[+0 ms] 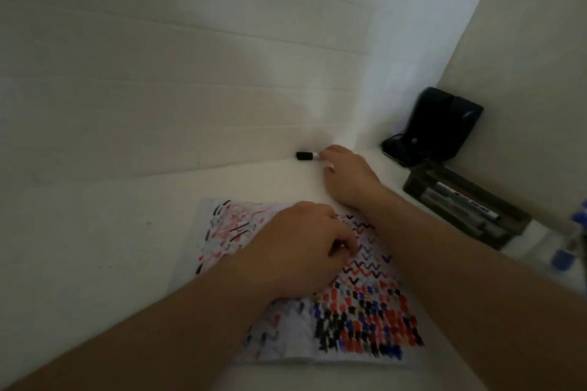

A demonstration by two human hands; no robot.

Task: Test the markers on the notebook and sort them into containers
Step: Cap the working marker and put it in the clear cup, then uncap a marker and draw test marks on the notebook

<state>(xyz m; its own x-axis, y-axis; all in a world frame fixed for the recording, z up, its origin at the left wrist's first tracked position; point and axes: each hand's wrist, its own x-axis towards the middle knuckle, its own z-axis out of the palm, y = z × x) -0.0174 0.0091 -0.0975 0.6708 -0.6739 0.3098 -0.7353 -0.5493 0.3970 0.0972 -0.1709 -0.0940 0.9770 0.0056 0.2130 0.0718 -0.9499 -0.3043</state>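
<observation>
The notebook (333,301) is lying nearest, the left hand (305,247) pressing it with loosely curled fingers, likely steadying the page. Beyond, the right hand (346,174) is pinching a black-capped marker (307,155); the container (463,203) of markers is waiting to its right.

The right hand (346,174) holds a black-capped marker (307,155) near the wall; the left hand (305,247) rests with curled fingers on the scribbled notebook (365,317); a dark tray (422,182) holds markers at right.
</observation>
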